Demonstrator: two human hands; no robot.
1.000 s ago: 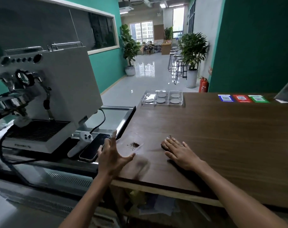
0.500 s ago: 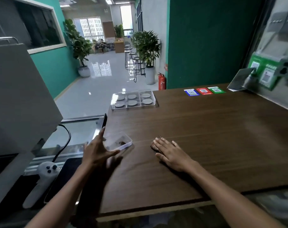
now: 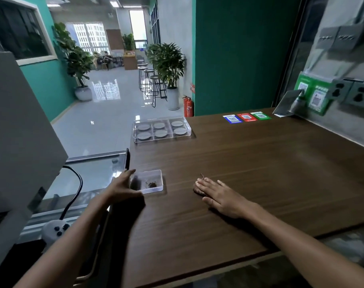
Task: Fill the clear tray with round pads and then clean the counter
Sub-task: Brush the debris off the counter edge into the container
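The clear tray (image 3: 135,140) stands at the counter's far left edge, and each of its compartments holds a grey round pad (image 3: 160,133). Nearer to me, a small clear dish (image 3: 156,176) with brown crumbs (image 3: 152,185) inside sits on the wooden counter (image 3: 260,173). My left hand (image 3: 121,189) grips the dish's left end, with the thumb showing through the plastic. To the right, my right hand (image 3: 218,194) lies flat with straight fingers. It presses on a brown clump (image 3: 196,190) that shows only at the fingertips.
The white coffee machine (image 3: 21,132) fills the left side, with a black cable (image 3: 77,183) and a white controller (image 3: 54,229) below it. Coloured QR cards (image 3: 246,117) lie at the back of the counter. A card stand (image 3: 285,103) and wall sockets (image 3: 351,94) are at the right.
The view has swung to the right. My left hand has brought the small dish down from a tilted hold onto the counter. My right hand has stayed flat in place.
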